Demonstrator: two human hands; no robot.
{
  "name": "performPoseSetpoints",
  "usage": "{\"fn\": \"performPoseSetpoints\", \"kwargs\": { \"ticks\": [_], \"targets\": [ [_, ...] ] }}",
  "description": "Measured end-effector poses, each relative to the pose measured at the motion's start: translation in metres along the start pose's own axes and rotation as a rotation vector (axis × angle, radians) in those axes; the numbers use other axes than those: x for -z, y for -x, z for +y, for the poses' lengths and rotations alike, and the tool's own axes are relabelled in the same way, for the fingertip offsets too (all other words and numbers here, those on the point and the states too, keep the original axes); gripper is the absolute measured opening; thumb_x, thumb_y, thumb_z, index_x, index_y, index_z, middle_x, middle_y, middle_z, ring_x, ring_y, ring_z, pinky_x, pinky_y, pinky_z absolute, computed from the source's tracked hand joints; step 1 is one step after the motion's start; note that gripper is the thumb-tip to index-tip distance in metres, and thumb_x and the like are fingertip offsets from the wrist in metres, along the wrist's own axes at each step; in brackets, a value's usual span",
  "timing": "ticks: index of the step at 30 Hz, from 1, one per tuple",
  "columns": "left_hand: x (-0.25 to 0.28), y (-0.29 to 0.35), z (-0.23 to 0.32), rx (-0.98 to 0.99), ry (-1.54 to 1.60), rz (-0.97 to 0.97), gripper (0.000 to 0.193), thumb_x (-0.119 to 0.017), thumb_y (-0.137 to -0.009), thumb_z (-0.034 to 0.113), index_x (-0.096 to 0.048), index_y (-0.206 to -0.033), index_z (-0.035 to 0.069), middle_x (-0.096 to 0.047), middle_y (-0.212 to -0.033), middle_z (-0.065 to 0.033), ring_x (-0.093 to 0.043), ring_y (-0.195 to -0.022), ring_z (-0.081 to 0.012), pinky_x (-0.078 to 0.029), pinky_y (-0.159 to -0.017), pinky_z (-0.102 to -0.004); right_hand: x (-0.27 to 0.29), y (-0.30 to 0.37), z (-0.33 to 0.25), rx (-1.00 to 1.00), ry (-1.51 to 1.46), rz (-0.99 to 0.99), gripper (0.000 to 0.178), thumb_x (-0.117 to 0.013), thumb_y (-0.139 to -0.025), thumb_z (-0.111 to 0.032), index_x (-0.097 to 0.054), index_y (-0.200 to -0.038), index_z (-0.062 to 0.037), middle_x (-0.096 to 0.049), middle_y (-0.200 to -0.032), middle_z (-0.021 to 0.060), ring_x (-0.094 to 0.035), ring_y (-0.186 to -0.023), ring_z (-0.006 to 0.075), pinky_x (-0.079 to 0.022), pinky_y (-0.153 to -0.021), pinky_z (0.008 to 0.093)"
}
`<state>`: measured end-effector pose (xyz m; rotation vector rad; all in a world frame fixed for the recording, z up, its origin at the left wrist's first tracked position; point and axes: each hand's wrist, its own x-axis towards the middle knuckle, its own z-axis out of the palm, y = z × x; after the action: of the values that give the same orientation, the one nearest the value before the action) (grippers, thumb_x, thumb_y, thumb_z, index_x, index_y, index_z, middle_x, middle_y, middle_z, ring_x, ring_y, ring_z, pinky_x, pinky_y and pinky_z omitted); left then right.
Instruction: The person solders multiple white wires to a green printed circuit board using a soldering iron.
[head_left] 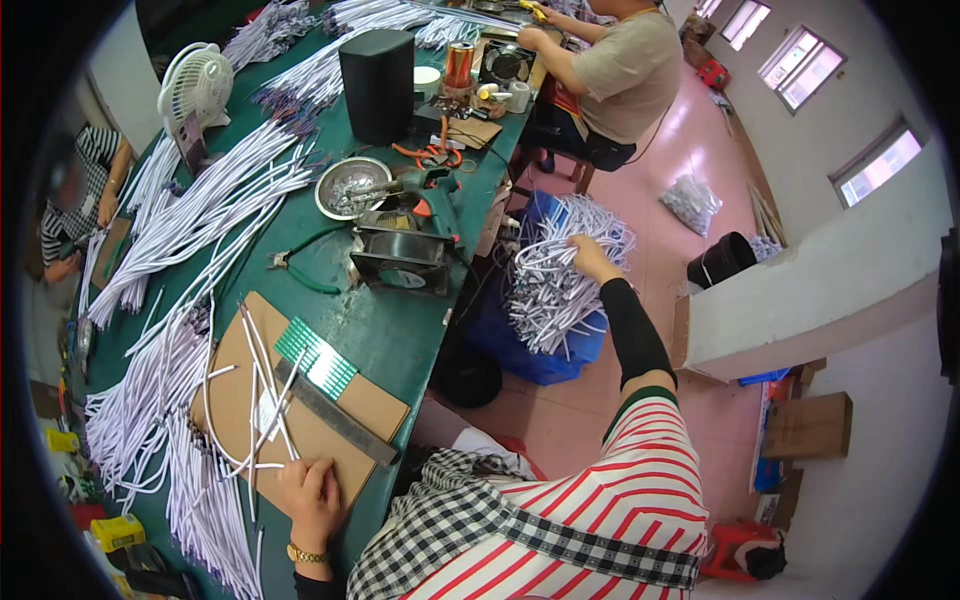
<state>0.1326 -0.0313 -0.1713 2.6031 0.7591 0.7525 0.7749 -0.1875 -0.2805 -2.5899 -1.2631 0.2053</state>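
My right arm stretches out to a large heap of white cables (565, 290) lying on a blue cover beside the table. There my right hand (592, 258) grips white cable at the top of the heap. On a brown cardboard sheet (375, 405) at the table's near edge rests my left hand (315, 492), fingers curled inward. A white cable end touches its fingertips; what they hold, if anything, is hidden. Several loose white cables (262, 375) lie on the cardboard beside a green circuit-board panel (316, 357) and a dark flat metal bar (340, 418).
Bundles of white cables (150, 400) cover the green table's left side. Farther up are a black fan (400, 262), green-handled pliers (305, 265), a metal bowl (352, 187) and a green heat tool (437, 205). One co-worker (630, 75) sits beyond, another (85, 195) across.
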Motion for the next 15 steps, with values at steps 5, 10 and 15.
{"fn": "performPoseSetpoints", "kwargs": {
  "ticks": [5, 10, 15],
  "targets": [
    [0.000, 0.006, -0.008, -0.021, -0.005, 0.039, 0.023, -0.064, -0.068, -0.001, -0.063, -0.090, 0.007, -0.055, -0.079, -0.0093, -0.051, -0.071, -0.0283, -0.040, -0.065, -0.0392, -0.033, 0.008, 0.018, -0.223, 0.182, 0.047, 0.052, -0.048, -0.074, 0.002, -0.056, -0.124, -0.0079, -0.049, -0.134, 0.0178, -0.043, -0.127, 0.0348, -0.031, -0.108, 0.0385],
    [0.004, 0.019, -0.008, 0.216, -0.108, 0.241, 0.023, -0.065, -0.072, 0.003, -0.063, -0.095, 0.005, -0.057, -0.085, -0.0114, -0.056, -0.074, -0.0291, -0.046, -0.063, -0.0383, -0.023, 0.016, 0.005, -0.098, -0.096, 0.167, 0.052, -0.047, -0.073, 0.002, -0.053, -0.124, -0.0027, -0.053, -0.126, 0.0226, -0.046, -0.123, 0.0363, -0.034, -0.105, 0.0409],
    [0.021, 0.023, -0.008, 0.670, -0.067, 0.100, 0.031, -0.066, -0.076, 0.013, -0.059, -0.105, 0.004, -0.058, -0.089, -0.0142, -0.060, -0.077, -0.0304, -0.049, -0.066, -0.0384, 0.018, 0.083, -0.132, 0.357, -0.304, 0.461, 0.036, -0.045, -0.073, 0.009, -0.063, -0.102, -0.0023, -0.063, -0.104, 0.0177, -0.058, -0.105, 0.0345, -0.044, -0.092, 0.0395]
  ]
}}
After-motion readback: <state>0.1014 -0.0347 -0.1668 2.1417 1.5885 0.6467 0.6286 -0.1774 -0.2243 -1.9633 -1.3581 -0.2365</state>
